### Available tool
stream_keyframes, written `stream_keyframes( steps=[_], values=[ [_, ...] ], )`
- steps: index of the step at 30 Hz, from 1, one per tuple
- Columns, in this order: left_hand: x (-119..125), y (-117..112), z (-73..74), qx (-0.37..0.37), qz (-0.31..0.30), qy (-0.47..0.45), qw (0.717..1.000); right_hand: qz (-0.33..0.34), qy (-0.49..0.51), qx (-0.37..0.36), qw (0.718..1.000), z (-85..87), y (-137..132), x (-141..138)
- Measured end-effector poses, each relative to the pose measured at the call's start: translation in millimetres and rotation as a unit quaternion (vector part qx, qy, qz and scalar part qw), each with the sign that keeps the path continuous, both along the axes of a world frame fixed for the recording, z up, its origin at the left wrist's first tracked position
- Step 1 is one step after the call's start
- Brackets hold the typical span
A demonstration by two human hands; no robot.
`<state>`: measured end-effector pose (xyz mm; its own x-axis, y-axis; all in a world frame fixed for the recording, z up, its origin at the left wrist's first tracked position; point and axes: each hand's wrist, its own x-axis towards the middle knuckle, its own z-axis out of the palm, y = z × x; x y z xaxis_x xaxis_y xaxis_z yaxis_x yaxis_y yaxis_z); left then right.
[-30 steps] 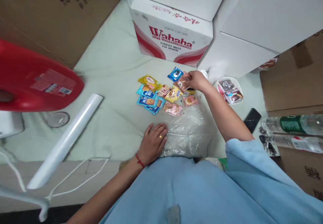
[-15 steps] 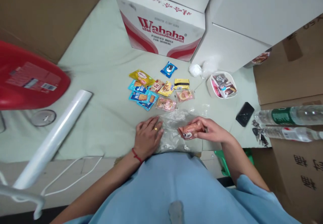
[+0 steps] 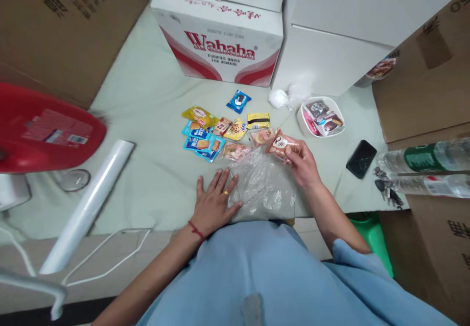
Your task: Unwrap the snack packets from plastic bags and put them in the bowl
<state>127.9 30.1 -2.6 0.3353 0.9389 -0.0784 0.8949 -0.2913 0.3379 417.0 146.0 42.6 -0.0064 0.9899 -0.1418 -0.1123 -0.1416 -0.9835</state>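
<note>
My right hand (image 3: 304,162) grips a reddish-brown snack packet (image 3: 284,146) with a white label, held just above the far right part of a clear plastic bag (image 3: 270,189). Flat on the table lies my left hand (image 3: 216,201), fingers spread, its thumb and fingertips at the bag's left edge. Beyond the bag is a loose group of wrapped snacks: a pink-patterned packet (image 3: 236,151), blue packets (image 3: 203,144), a yellow-green one (image 3: 200,116), a yellow one with a black stripe (image 3: 258,120), and a separate blue one (image 3: 238,101).
A white tub (image 3: 302,120) of snacks stands right of the group, near crumpled white plastic (image 3: 279,99). Farther right are a black phone (image 3: 361,159), keys (image 3: 387,192) and two bottles. On the left lie a white roll (image 3: 88,203) and a red container (image 3: 47,130). A Wahaba-style carton (image 3: 220,47) stands behind.
My right hand has lifted the brown packet off the bag and carried it away from my body. My left hand's fingers have spread wider, and the bag lies more exposed.
</note>
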Motion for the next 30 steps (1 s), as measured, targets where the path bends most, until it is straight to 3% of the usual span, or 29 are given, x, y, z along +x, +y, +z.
stream_keyframes(
  steps=[2,4,6,8,11,15,20,24,26,30],
  values=[
    [-2.1,0.3,1.6,-0.009,-0.003,0.005,1.0,0.064,-0.156,0.129,0.977,-0.4,-26.0,4.2],
    [-5.9,0.1,3.0,-0.018,-0.008,0.01,1.0,0.163,-0.291,0.237,0.912,-3.6,-49.4,14.4],
    [-10.9,-0.9,4.5,-0.027,-0.013,0.015,0.999,0.232,-0.376,0.294,0.848,-7.1,-66.6,29.7],
    [-15.4,-2.6,6.0,-0.034,-0.016,0.019,0.999,0.238,-0.419,0.308,0.821,-7.3,-76.8,46.1],
    [-18.4,-5.1,7.6,-0.039,-0.021,0.024,0.999,0.196,-0.421,0.31,0.829,0.2,-81.4,59.8],
    [-15.8,-6.2,8.9,-0.037,-0.017,0.026,0.999,0.181,-0.37,0.353,0.84,7.2,-73.7,40.1],
    [-18.1,-8.7,7.8,-0.026,-0.016,0.015,0.999,0.295,-0.417,0.356,0.783,-14.1,-48.9,0.6],
    [-28.1,-13.3,3.4,-0.006,-0.014,-0.012,1.0,0.406,-0.442,0.324,0.731,-20.4,-35.0,5.2],
    [-32.8,-14.7,2.6,0.012,-0.004,-0.036,0.999,0.403,-0.427,0.325,0.741,-11.9,-36.3,17.7],
    [-37.2,-12.2,10.5,0.106,0.018,-0.086,0.99,0.361,-0.38,0.309,0.794,12.5,-58.8,44.7]
  ],
)
